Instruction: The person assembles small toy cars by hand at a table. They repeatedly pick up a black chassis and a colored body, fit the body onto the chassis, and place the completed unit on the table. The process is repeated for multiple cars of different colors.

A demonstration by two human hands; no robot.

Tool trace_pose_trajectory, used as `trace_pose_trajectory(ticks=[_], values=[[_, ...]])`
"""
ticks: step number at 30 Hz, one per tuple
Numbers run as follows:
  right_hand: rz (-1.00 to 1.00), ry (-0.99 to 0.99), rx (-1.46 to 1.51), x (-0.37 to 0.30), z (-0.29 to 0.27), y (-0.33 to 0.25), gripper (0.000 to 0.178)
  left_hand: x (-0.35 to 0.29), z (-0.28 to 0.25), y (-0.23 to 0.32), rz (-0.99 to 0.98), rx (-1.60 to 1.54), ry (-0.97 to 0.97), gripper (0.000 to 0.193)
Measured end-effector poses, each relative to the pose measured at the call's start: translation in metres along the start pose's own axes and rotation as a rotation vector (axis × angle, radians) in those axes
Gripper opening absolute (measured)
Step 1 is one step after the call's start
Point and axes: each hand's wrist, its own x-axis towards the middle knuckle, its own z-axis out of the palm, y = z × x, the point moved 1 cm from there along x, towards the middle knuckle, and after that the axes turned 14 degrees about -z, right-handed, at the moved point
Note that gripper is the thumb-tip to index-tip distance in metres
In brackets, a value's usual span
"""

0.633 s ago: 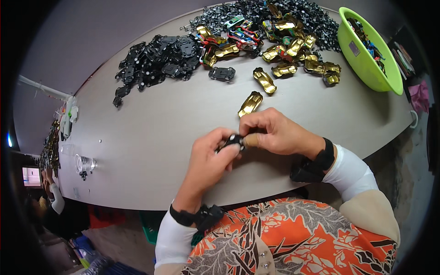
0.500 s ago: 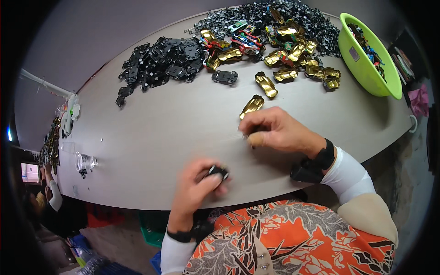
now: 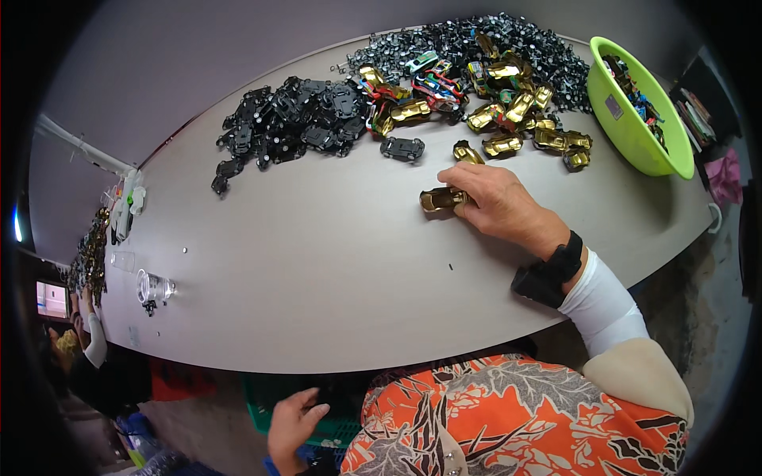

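Observation:
My right hand is closed on a gold toy car body, gripped at its right end on the table. Just behind my fingers lies another gold car body, partly covered by the hand. My left hand is below the table's front edge, over a green plastic crate. Its thumb and fingers are apart, with nothing seen between them. Beyond my right hand, a single black car chassis lies in front of a heap of black chassis.
Gold and coloured car bodies are piled at the back, before a heap of small dark parts. A lime-green basin stands at right. A clear cup lies at left. Another person's arm shows at far left.
My left hand has moved down off the table, and the small black piece it held is gone from its fingers. My right hand has reached forward and taken hold of a gold car body.

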Motion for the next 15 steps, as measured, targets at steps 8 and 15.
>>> trace_pose_trajectory(ticks=[8,15], values=[[0.111,-0.014,0.239,-0.006,-0.015,-0.015,0.037,0.072,-0.007,0.239,0.626,-0.316,0.045,0.032],[0.268,0.302,0.867,-0.008,-0.021,-0.002,0.032,0.125,0.024,0.297,0.524,-0.701,-0.402,0.019]])
